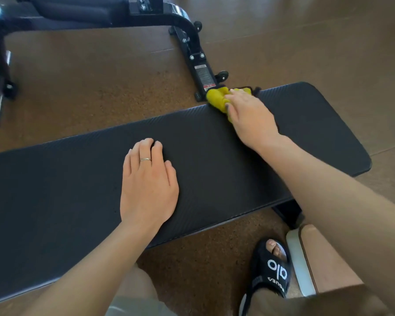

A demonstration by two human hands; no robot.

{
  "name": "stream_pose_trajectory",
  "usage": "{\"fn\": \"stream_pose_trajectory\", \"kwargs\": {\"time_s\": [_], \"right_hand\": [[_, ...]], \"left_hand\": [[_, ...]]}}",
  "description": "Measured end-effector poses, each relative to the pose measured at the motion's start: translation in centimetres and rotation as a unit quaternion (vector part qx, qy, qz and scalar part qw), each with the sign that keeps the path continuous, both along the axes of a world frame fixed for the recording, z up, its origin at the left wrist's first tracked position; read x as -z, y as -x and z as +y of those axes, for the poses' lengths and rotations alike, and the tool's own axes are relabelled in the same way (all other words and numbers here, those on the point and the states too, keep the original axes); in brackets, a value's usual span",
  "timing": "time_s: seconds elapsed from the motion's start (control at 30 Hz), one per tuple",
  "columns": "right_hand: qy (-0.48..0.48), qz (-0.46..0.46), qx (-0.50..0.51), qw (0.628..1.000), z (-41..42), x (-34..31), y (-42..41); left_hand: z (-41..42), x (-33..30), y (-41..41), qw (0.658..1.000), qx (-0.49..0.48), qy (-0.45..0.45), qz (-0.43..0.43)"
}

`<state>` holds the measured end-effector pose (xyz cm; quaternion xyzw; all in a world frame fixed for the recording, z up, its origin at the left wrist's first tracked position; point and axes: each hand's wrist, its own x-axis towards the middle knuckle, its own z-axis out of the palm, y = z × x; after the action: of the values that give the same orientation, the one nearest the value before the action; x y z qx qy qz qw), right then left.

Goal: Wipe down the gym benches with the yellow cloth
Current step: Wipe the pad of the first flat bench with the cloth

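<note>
Yellow cloth (217, 99) sits bunched under right hand (251, 117), fingers pressing it to the bench's (78, 179) far edge, while left hand (147, 179), fingers flat and spread, braces.

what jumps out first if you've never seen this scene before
The yellow cloth stands out most, bunched under the right hand at the far edge of the long black bench pad that crosses the whole view. The left hand, wearing a ring, lies flat on the middle of the pad. A second bench's black frame stands behind on the brown floor.
</note>
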<state>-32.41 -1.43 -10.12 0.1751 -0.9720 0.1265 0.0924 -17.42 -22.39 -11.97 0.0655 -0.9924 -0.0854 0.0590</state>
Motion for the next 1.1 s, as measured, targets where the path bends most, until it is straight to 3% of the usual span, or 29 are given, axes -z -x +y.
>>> {"fn": "stream_pose_trajectory", "kwargs": {"time_s": [0.1, 0.23, 0.33, 0.43, 0.5, 0.57, 0.7, 0.8, 0.9, 1.0, 1.1], "right_hand": [[0.013, 0.018, 0.052, 0.998, -4.1, 0.6, 0.5], [0.045, -0.011, -0.099, 0.994, -11.9, 0.7, -2.7], [0.036, -0.01, -0.159, 0.987, -11.2, 0.3, -2.1], [-0.033, -0.007, -0.077, 0.996, -5.5, -0.1, 0.4], [-0.026, -0.015, 0.018, 0.999, -0.3, -0.2, 2.0], [-0.001, -0.004, 0.051, 0.999, 1.1, -0.1, 1.8], [-0.005, 0.05, 0.029, 0.998, -6.2, 1.5, -0.5], [0.046, 0.005, -0.06, 0.997, -10.8, 1.6, -3.6], [0.045, -0.028, -0.11, 0.992, -8.8, 1.2, -4.0], [0.031, -0.035, -0.076, 0.996, -4.0, 0.4, -4.1], [0.06, -0.04, 0.022, 0.997, -3.3, 0.0, -6.0]], "left_hand": [[0.1, -0.1, 0.1, 1.0, -0.004, 0.004, -0.003], [0.1, -0.2, 0.2, 1.0, 0.004, 0.007, -0.007], [0.0, -0.3, 0.2, 1.0, 0.003, 0.005, -0.006], [0.0, -0.3, 0.2, 1.0, 0.0, 0.0, -0.008], [0.0, -0.2, 0.1, 1.0, 0.002, -0.004, -0.007], [0.0, -0.1, 0.1, 1.0, 0.003, -0.008, -0.007], [0.0, 0.0, 0.2, 1.0, 0.001, -0.006, -0.001], [-0.2, -0.2, 0.2, 1.0, 0.01, -0.004, -0.005], [-0.6, -0.4, 0.2, 0.999, 0.034, -0.021, -0.024], [-3.1, -1.5, -0.3, 0.997, 0.052, -0.043, -0.045], [-8.6, -2.4, -2.1, 1.0, -0.011, -0.011, -0.027]]}}
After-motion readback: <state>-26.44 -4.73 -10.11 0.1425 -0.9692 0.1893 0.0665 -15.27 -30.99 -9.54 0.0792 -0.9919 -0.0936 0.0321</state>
